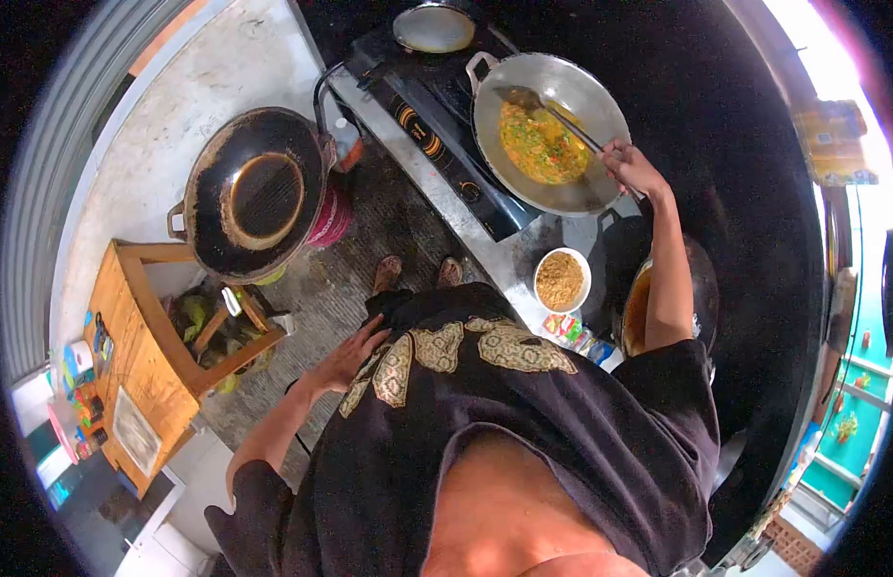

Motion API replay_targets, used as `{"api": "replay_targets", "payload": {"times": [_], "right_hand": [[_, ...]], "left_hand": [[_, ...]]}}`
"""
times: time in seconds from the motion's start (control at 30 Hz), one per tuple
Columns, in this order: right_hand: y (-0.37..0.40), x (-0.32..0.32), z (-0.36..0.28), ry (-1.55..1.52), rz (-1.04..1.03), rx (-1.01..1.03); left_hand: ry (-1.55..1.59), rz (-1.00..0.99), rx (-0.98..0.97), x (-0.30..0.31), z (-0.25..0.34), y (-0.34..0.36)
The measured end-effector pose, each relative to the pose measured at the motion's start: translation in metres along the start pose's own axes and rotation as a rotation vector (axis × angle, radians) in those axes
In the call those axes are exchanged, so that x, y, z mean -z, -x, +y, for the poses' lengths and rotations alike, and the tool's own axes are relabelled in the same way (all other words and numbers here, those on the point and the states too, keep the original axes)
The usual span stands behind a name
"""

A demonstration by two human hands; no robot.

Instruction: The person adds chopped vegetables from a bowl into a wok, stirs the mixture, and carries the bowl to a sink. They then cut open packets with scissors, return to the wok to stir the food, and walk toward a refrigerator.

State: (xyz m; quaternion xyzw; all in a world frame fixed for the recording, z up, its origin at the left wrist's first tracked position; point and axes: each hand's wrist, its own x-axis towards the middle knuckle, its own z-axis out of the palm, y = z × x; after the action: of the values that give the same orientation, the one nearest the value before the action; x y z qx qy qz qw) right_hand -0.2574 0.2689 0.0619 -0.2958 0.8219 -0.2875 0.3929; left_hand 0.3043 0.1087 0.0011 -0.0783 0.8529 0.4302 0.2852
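Note:
A large silvery wok (605, 101) sits on the stove (442, 144), with a yellow-orange mixture flecked with green and red (538, 154) in its bottom. My right hand (634, 171) is closed around the long handle of a spatula (573, 130), whose dark blade lies in the wok at the mixture's upper left edge. Down at my side, my left hand (352, 356) lies against my dark shirt (418, 433), fingers stretched out and holding nothing. Just below the wok, a white bowl (563, 281) of brown, crumbly food stands on the counter.
Small colourful packets (565, 328) lie by the bowl, near another pan (639, 306) partly behind my right arm. A round shallow pan (434, 29) is at the stove's far end. To the left are a big blackened wok (206, 183), a pink bucket (333, 216) and a wooden table (158, 385).

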Motion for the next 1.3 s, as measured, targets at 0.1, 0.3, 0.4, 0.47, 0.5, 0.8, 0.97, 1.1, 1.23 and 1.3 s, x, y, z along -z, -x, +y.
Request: {"api": "replay_targets", "payload": {"times": [0.1, 0.3, 0.4, 0.47, 0.5, 0.8, 0.97, 1.1, 1.23, 1.3], "right_hand": [[0.024, 0.001, -0.001, 0.067, -0.059, -0.047], [0.100, 0.006, -0.013, 0.367, 0.015, 0.019], [0.141, 0.005, -0.023, 0.544, 0.149, 0.148], [0.163, 0.000, -0.021, 0.532, 0.175, 0.070], [0.169, -0.001, -0.025, 0.540, 0.163, -0.002], [0.144, -0.082, -0.006, 0.662, 0.305, 0.055], [0.093, -0.141, 0.013, 0.433, 0.567, -0.037], [0.059, -0.155, 0.011, 0.361, 0.737, -0.034], [0.017, -0.162, 0.012, 0.410, 0.818, -0.166], [0.009, -0.173, 0.017, 0.477, 0.846, -0.184]], "left_hand": [[-0.072, -0.084, 0.004, 0.011, -0.006, -0.002], [-0.054, -0.094, -0.133, -0.021, -0.094, -0.034], [-0.139, -0.103, -0.168, 0.043, -0.028, -0.007], [-0.037, -0.129, -0.216, 0.012, -0.091, -0.025], [-0.050, -0.134, -0.249, 0.009, -0.106, -0.028], [0.006, -0.214, -0.238, 0.051, -0.130, -0.002], [0.108, -0.197, -0.237, 0.047, -0.176, 0.009], [-0.203, -0.165, -0.201, 0.066, -0.167, 0.030], [-0.247, -0.164, -0.195, 0.087, -0.152, 0.048], [-0.208, -0.213, -0.115, 0.119, -0.109, 0.064]]}}
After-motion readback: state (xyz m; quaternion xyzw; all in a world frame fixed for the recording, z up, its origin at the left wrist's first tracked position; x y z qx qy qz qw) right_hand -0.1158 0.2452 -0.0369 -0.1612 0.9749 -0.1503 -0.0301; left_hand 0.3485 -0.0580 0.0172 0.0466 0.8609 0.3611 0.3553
